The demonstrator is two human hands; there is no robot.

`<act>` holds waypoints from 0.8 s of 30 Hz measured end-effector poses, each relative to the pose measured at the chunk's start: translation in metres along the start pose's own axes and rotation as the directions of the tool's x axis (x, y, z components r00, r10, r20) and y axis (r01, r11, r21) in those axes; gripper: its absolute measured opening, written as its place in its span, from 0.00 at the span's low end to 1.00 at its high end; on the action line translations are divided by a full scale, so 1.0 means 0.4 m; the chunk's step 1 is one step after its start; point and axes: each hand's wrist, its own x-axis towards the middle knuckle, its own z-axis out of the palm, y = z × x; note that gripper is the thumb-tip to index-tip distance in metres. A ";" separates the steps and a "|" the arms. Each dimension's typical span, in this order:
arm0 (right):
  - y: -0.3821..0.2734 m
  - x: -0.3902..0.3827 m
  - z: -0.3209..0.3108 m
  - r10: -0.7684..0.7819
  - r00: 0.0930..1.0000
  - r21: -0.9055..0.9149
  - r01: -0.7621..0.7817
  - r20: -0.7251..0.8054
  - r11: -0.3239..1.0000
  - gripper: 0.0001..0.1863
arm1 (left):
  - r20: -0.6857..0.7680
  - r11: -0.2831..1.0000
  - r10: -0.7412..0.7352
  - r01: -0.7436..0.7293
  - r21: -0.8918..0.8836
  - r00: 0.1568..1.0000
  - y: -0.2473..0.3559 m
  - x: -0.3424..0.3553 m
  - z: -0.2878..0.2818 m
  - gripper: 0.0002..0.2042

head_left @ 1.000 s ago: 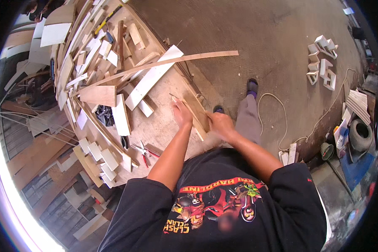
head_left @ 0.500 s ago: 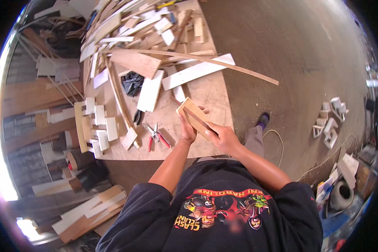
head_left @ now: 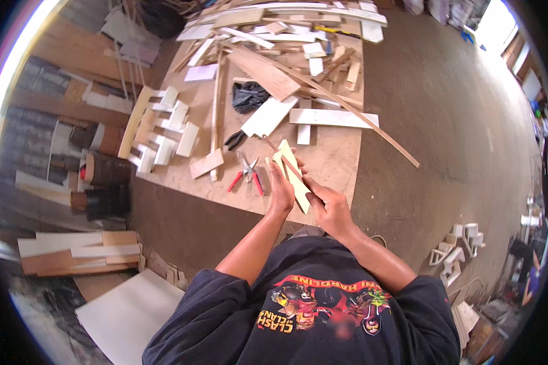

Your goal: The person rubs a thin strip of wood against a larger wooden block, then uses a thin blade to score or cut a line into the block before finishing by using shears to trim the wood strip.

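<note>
Left hand (head_left: 282, 191) grips the board (head_left: 300, 196), its long axis pointing forward and slightly left; right hand (head_left: 329, 205) clasps the strip (head_left: 291, 168) slanting across it.

The board (head_left: 301, 196) is made of pale, smooth-looking wood; the table (head_left: 329, 161) is surfaced in matt wood. Glossy, crumpled plastic is seen in the bag (head_left: 248, 97). The snips (head_left: 247, 170) are bladed in metal, with plastic-looking grips (head_left: 258, 183). Matt cloth is shown by the shirt (head_left: 237, 310).
</note>
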 end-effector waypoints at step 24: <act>-0.212 -0.023 0.623 -0.174 0.956 0.131 0.147 0.234 0.980 0.23 | 0.143 0.881 0.383 -0.408 0.241 0.913 0.330 -0.216 -0.710 0.51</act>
